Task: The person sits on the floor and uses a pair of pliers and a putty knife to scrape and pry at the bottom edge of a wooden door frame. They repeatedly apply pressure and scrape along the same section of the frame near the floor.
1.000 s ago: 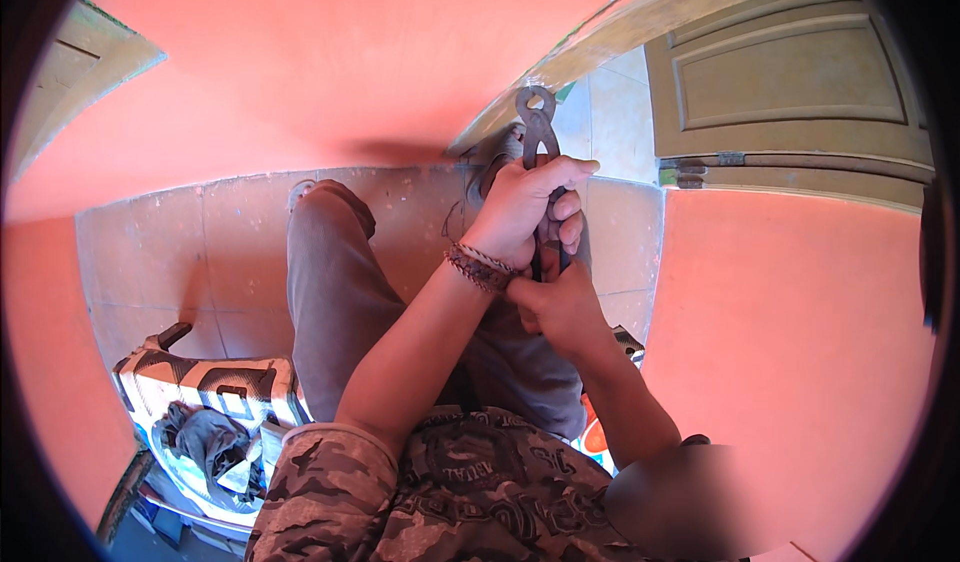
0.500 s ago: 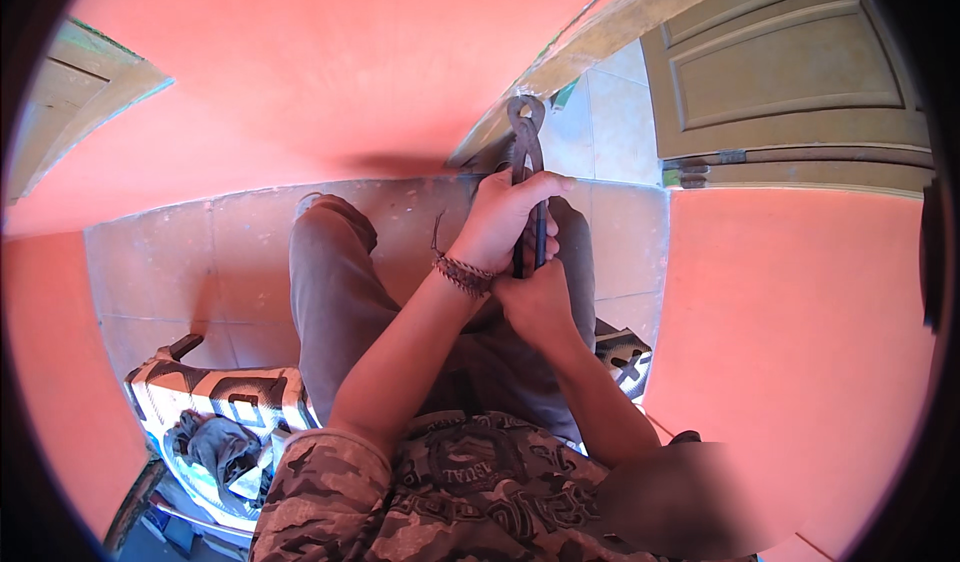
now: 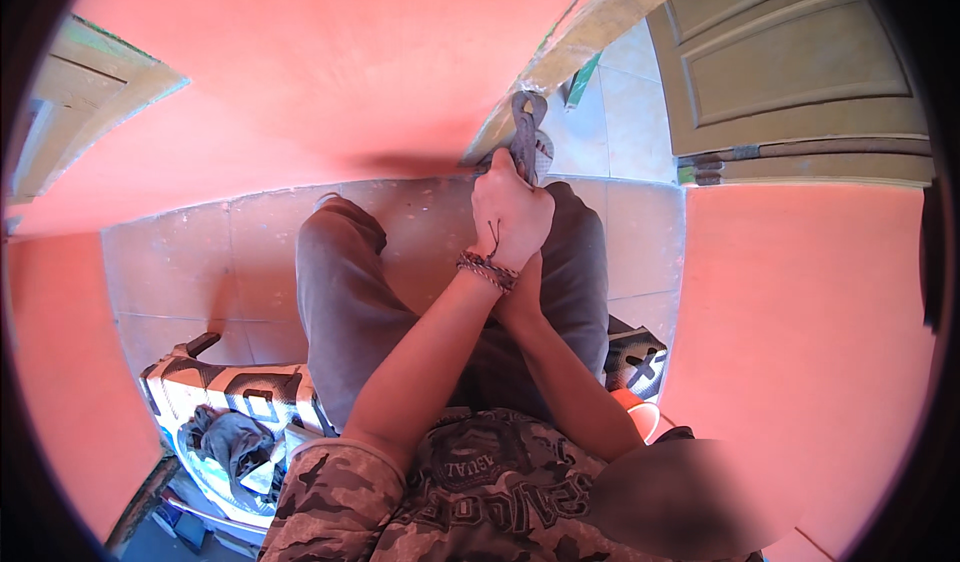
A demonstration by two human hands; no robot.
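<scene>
Firmly, the fingers of the left hand [image 3: 512,212] are curled around the handles of a pair of metal pincers [image 3: 527,127], whose rounded head sticks out beyond the knuckles, beside the lower end of a worn wooden frame [image 3: 570,47]; whether the two touch, I cannot tell. The right hand [image 3: 522,287] sits under the left wrist, its fingers hidden, so I cannot tell what they grip. Braided bracelets [image 3: 487,273] circle that left wrist. Just beyond the pincers' head shows a pale, rounded thing with red marks [image 3: 543,152], partly covered. Farther out, grey trousers [image 3: 345,302] spread over brown floor tiles [image 3: 400,227]. The camouflage shirt [image 3: 440,507] carries printed lettering across the chest, arched and partly lost in folds. A patterned cover [image 3: 275,387] at the lower left bears large, dark, block-like characters, with a crumpled dark cloth [image 3: 235,442] below them; another dark character stands on the patterned piece [image 3: 635,362] right of the knees. Pink wall [image 3: 290,82] surrounds this, and a panelled door [image 3: 795,67] fills the upper right.
</scene>
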